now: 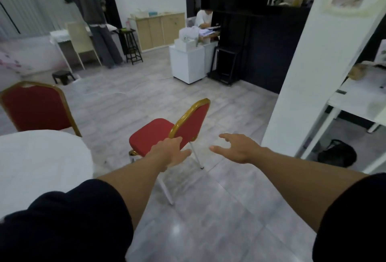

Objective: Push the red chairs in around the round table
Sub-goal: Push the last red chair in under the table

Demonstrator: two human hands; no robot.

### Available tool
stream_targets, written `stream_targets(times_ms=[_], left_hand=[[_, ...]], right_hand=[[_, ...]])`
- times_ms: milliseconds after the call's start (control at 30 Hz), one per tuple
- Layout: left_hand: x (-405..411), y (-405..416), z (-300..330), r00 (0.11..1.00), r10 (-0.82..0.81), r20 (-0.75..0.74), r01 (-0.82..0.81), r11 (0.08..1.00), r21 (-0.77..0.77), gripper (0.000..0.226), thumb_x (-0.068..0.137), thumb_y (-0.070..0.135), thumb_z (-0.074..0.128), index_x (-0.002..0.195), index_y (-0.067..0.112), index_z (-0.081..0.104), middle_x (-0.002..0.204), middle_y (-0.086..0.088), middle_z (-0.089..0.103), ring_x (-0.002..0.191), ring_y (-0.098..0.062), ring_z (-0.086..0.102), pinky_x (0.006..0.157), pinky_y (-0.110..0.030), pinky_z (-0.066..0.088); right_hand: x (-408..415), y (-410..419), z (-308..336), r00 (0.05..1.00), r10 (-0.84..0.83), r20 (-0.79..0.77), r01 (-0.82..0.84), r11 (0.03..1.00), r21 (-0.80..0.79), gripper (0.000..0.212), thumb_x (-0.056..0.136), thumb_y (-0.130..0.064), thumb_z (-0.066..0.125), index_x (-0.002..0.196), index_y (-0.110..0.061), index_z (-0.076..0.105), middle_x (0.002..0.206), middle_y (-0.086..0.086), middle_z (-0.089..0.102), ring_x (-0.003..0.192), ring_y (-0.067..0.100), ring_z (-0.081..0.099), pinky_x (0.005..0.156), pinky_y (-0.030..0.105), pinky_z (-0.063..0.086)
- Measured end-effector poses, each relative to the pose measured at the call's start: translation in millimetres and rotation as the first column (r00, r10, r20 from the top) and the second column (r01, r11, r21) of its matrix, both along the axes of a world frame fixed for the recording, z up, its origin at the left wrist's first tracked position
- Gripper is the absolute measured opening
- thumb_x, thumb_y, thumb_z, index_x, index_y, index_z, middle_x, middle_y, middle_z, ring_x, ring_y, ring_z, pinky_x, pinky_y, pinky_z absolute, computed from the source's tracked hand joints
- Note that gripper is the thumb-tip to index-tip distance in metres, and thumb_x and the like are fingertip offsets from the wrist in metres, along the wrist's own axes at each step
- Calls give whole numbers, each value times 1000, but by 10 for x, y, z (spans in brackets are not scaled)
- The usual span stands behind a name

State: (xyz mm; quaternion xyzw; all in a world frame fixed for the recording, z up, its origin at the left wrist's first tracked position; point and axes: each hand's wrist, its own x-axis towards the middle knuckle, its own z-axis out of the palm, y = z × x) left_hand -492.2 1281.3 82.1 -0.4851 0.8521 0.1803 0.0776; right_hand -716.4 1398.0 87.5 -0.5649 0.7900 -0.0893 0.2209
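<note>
A red chair (158,134) with a gold frame and white legs stands on the grey floor, a short gap to the right of the round table (39,163) with its white cloth; its seat faces the table. My left hand (169,153) reaches toward the near edge of its backrest, fingers spread, holding nothing; whether it touches is unclear. Further right, my right hand (236,147) hovers open beside the backrest, apart from it. A second red chair (35,107) stands at the table's far side, its back towards me.
A white pillar (309,73) rises close on the right, with a white desk (355,99) and a black bag (336,153) behind it. A white cabinet (188,63), a black stool (131,46) and two people are across the room.
</note>
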Motion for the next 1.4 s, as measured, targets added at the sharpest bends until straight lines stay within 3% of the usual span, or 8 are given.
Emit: stream_targets(times_ms=[200, 400, 667, 767, 1000, 1133, 1300, 1400], left_hand=[[-738, -381, 40, 997, 83, -10, -83, 996, -29, 74, 98, 68, 42, 158, 24, 39, 153, -8, 55, 129, -35, 60, 107, -51, 48], [-1129, -902, -99, 982, 182, -44, -184, 982, -30, 78, 89, 75, 42, 154, 33, 42, 119, -4, 68, 103, -31, 68, 97, -56, 55], [-1543, -1832, -520, 966, 254, -56, -254, 967, 19, 91, 87, 71, 54, 158, 20, 32, 148, -12, 53, 134, -38, 54, 110, -61, 43], [-1635, -2157, -682, 960, 272, -62, -268, 961, 65, 92, 86, 72, 58, 157, 19, 34, 149, -12, 53, 134, -38, 54, 110, -60, 42], [-1645, -2681, -1009, 935, 353, 11, -348, 915, 204, 97, 85, 73, 63, 162, 24, 31, 156, -9, 50, 138, -35, 52, 111, -55, 44], [-1548, -2792, -1169, 908, 414, 62, -413, 861, 296, 79, 80, 63, 67, 149, 27, 51, 137, -7, 64, 119, -32, 64, 102, -48, 53], [-1532, -2656, -1336, 846, 529, 61, -505, 761, 407, 52, 79, 35, 58, 130, 29, 67, 118, -6, 73, 109, -32, 68, 93, -41, 56], [-1577, -2636, -1315, 823, 562, 83, -545, 738, 398, 59, 85, 28, 57, 143, 35, 61, 124, -7, 71, 113, -32, 66, 97, -40, 53]], right_hand=[[-742, -683, 31, 995, 104, 9, -104, 994, 17, 102, 86, -86, 52, 164, -23, 36, 168, 5, 42, 152, 28, 42, 122, 47, 35], [-1167, -1406, -43, 976, 216, 5, -216, 976, 10, 106, 81, -86, 61, 164, -25, 34, 166, 5, 45, 149, 28, 45, 119, 46, 40], [-1512, -2588, -310, 944, 330, -7, -330, 944, 27, 109, 65, -88, 72, 156, -35, 42, 154, -1, 55, 140, 25, 54, 111, 46, 47], [-1600, -3077, -460, 927, 376, 2, -376, 926, 18, 102, 60, -88, 73, 146, -38, 51, 144, -5, 59, 133, 21, 57, 107, 46, 51], [-1593, -3966, -727, 838, 540, -78, -522, 835, 175, 122, 66, -81, 79, 165, -30, 28, 163, 4, 46, 146, 31, 45, 119, 54, 37], [-1428, -4350, -889, 730, 680, -71, -647, 720, 251, 124, 63, -79, 81, 164, -35, 26, 160, 4, 49, 144, 31, 46, 120, 53, 36], [-1343, -4553, -1110, 548, 833, -77, -776, 541, 323, 78, 87, -57, 73, 156, -37, 43, 139, -3, 65, 120, 22, 62, 102, 40, 50], [-1371, -4631, -1140, 441, 896, -61, -840, 435, 325, 45, 93, -49, 63, 138, -44, 61, 111, -12, 72, 94, 16, 66, 86, 34, 54]])
